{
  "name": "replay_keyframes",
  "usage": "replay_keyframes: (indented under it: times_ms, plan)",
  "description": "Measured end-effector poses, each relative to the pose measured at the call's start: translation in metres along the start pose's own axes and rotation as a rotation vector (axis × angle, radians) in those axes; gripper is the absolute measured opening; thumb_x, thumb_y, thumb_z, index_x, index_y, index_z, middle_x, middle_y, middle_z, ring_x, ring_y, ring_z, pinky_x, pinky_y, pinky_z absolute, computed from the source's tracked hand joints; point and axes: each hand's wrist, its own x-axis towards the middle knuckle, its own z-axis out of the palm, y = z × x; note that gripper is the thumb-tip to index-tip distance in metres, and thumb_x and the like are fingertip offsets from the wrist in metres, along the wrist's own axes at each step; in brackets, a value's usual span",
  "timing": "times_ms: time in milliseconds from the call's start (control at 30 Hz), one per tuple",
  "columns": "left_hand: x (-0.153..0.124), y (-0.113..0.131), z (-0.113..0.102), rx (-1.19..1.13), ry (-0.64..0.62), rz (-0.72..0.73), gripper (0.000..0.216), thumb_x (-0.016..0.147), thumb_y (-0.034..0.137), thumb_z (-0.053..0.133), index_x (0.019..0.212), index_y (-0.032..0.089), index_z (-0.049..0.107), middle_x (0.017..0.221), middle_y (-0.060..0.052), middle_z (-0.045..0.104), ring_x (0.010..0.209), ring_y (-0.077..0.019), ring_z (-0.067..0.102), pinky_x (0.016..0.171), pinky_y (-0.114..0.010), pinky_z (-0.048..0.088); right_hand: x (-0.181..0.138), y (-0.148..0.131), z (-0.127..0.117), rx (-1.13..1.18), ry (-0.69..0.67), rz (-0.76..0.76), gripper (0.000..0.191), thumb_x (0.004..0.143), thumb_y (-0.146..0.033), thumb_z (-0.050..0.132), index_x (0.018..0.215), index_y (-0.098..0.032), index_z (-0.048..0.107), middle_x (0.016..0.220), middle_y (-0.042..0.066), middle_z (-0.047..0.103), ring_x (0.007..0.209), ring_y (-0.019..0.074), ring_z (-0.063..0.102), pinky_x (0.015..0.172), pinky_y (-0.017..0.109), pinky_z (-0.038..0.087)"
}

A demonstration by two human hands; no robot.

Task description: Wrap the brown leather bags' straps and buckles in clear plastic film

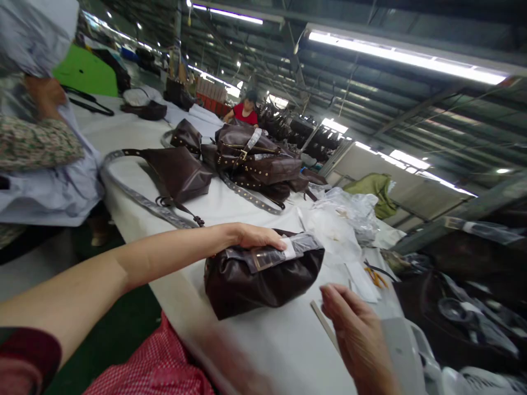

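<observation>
A dark brown leather bag (263, 285) sits on the white table in front of me. Clear plastic wrap and a white band cover the strap (302, 246) across its top. My left hand (261, 237) is closed over this top edge, thumb lying on the wrapped strap. Just right of the bag, my right hand (356, 329) hangs over the table with fingers curled to the thumb, apart from the bag. Whatever lies between those fingertips, if anything, cannot be made out. A thin pale strip (323, 323) lies beside and partly behind that hand.
More brown studded bags (259, 156) are heaped farther along the white table (135, 219). Crumpled clear plastic (341, 214) and orange-handled scissors (376, 278) lie to the right. A grey-white plastic container (405, 351) stands at near right. A co-worker (37, 126) is at left, another person (246, 112) beyond.
</observation>
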Motion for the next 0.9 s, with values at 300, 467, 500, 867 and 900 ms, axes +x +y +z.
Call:
replay_keyframes:
  times_ms: [300, 467, 500, 867, 900]
  plan:
    - [-0.002, -0.003, 0.000, 0.032, -0.007, 0.095, 0.025, 0.068, 0.039, 0.062, 0.077, 0.016, 0.060, 0.062, 0.001, 0.059, 0.055, -0.0141, 0.053, 0.052, -0.025, 0.044, 0.033, -0.020, 0.082, -0.024, 0.045, -0.068, 0.043, 0.059, -0.056, 0.078, 0.062, -0.016, 0.065, 0.055, -0.003, 0.048, 0.053, 0.0091, 0.035, 0.049, 0.025, 0.024]
    - [-0.002, -0.006, -0.002, 0.019, 0.011, 0.103, 0.025, 0.069, 0.039, 0.063, 0.079, 0.016, 0.060, 0.063, 0.001, 0.059, 0.056, -0.0145, 0.052, 0.055, -0.026, 0.044, 0.037, -0.017, 0.086, -0.035, 0.078, -0.046, 0.048, 0.057, -0.058, 0.079, 0.055, -0.015, 0.059, 0.051, -0.004, 0.045, 0.050, 0.0073, 0.033, 0.046, 0.024, 0.021]
    - [-0.002, -0.006, -0.002, 0.016, 0.011, 0.104, 0.025, 0.069, 0.039, 0.063, 0.079, 0.016, 0.060, 0.063, 0.002, 0.059, 0.055, -0.0140, 0.051, 0.055, -0.025, 0.043, 0.038, -0.017, 0.088, -0.009, 0.073, -0.019, 0.048, 0.055, -0.058, 0.080, 0.056, -0.015, 0.059, 0.051, -0.004, 0.044, 0.049, 0.0066, 0.032, 0.045, 0.023, 0.020]
    - [-0.003, -0.009, -0.010, -0.084, 0.033, 0.091, 0.029, 0.064, 0.039, 0.070, 0.078, 0.015, 0.061, 0.068, 0.001, 0.060, 0.055, -0.0115, 0.049, 0.053, -0.023, 0.041, 0.026, -0.023, 0.086, 0.459, -0.155, 0.323, 0.038, 0.051, -0.033, 0.089, 0.075, -0.014, 0.068, 0.063, -0.003, 0.055, 0.049, 0.0042, 0.041, 0.044, 0.017, 0.038]
    - [-0.003, -0.009, -0.010, -0.090, 0.034, 0.086, 0.030, 0.064, 0.040, 0.070, 0.078, 0.015, 0.061, 0.069, 0.001, 0.061, 0.056, -0.0114, 0.050, 0.054, -0.023, 0.042, 0.026, -0.023, 0.085, 0.456, -0.155, 0.326, 0.038, 0.050, -0.031, 0.089, 0.077, -0.014, 0.068, 0.063, -0.003, 0.055, 0.049, 0.0044, 0.041, 0.044, 0.017, 0.038]
